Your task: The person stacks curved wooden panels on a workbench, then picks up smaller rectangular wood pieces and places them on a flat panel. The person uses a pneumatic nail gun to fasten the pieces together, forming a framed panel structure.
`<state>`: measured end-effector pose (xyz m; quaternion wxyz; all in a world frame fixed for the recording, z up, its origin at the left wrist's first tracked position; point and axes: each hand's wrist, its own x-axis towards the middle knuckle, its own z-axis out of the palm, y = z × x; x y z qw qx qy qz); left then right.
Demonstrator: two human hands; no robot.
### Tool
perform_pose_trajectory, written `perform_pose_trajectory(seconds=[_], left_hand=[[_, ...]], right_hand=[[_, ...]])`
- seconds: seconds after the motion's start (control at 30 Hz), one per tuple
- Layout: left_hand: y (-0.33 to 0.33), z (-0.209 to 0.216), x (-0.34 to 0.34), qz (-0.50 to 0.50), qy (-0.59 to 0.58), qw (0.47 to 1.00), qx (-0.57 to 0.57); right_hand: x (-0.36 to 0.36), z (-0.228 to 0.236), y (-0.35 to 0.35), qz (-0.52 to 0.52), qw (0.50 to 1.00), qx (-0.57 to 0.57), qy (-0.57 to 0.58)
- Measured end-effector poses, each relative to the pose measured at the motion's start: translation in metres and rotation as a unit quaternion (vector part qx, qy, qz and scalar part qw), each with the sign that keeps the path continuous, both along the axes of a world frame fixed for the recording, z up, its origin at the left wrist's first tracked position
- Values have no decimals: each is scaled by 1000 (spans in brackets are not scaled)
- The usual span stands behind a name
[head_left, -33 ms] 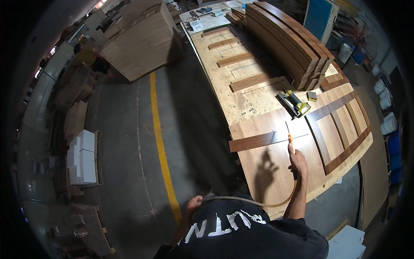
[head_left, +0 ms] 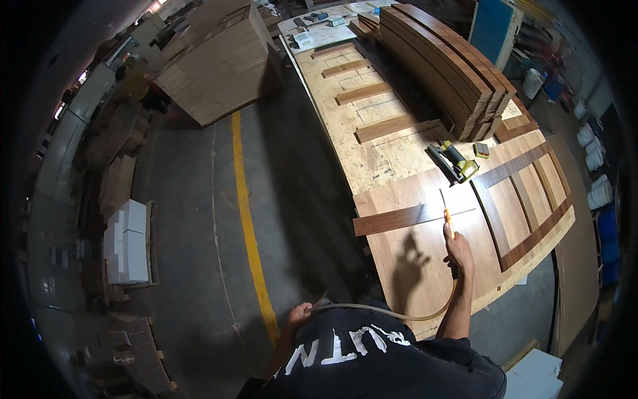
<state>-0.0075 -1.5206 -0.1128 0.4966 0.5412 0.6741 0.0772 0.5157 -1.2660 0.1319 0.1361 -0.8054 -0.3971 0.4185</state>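
My right hand (head_left: 460, 251) is closed around an orange air blow gun (head_left: 448, 219) with a thin dark nozzle. It hangs over a dark wood strip (head_left: 399, 219) lying crosswise on a light wood panel (head_left: 412, 263). From the gun's lower end a tan air hose (head_left: 372, 307) curves down and across the front of my dark shirt to the left. My left hand (head_left: 300, 314), low beside my body, grips that hose with its fingers wrapped round it. A shadow of my right hand falls on the panel.
Beyond the strip lie a yellow-and-black nail gun (head_left: 454, 161) and a small yellow-black block (head_left: 480, 150). A slatted wood frame (head_left: 535, 243) rests at the right. Curved boards (head_left: 445, 63) are stacked at the back; short wood pieces (head_left: 392, 126) line the worktable. A yellow floor line (head_left: 247, 226) runs left.
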Motion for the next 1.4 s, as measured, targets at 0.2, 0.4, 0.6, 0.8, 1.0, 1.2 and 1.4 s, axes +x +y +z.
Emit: perform_pose_trajectory(seconds=[0.2, 0.4, 0.6, 0.8, 1.0, 1.2, 1.4], left_hand=[[12, 14, 23, 35, 17, 999, 34], [29, 30, 28, 12, 12, 1000, 11], [28, 17, 21, 23, -3, 997, 78], [29, 12, 19, 30, 32, 998, 50], [26, 29, 26, 36, 26, 999, -21], [16, 36, 30, 59, 7, 998, 26], [16, 14, 27, 27, 33, 998, 46]], right_hand=[[10, -29, -6, 35, 997, 27, 63], [-1, -23, -21, 35, 998, 21, 46], [-5, -12, -16, 47, 988, 106, 104], [-17, -14, 24, 148, 976, 156, -43], [-63, 19, 35, 234, 965, 92, -71], [-71, 19, 37, 226, 961, 138, -79], [-69, 25, 30, 200, 967, 140, -71]])
